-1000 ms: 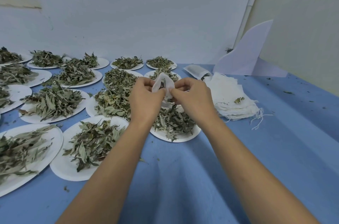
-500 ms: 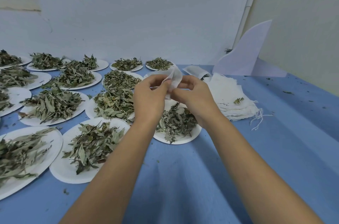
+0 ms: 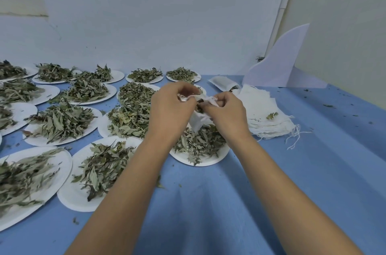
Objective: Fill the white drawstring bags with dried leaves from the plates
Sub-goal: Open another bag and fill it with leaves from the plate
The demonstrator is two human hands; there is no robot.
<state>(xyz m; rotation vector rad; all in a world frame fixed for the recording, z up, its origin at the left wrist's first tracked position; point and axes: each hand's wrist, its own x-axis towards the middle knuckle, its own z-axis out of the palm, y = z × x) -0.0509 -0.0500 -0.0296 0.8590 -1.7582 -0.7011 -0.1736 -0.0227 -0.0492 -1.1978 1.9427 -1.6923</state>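
Left hand (image 3: pixel 170 108), right hand (image 3: pixel 226 113) close together, both pinching mouth of white drawstring bag (image 3: pixel 198 123) above plate (image 3: pixel 208 161), mid-tabletop. Advice: hold mouth wide, over plate; stray dried leaves (image 3: pixel 198 142) drop back.

White plates (image 3: pixel 217 155), blue table (image 3: pixel 313 171)

The counter (image 3: pixel 313 171) wore a matt blue, cloth-like cover, creased in soft folds. The plates (image 3: pixel 71 198) looked like matt white paper, and the dried leaves (image 3: pixel 100 169) were dull, brittle and curled. At two o'clock, the stacked drawstring bags (image 3: pixel 263 112) were thin, gauzy white cloth with frayed strings.
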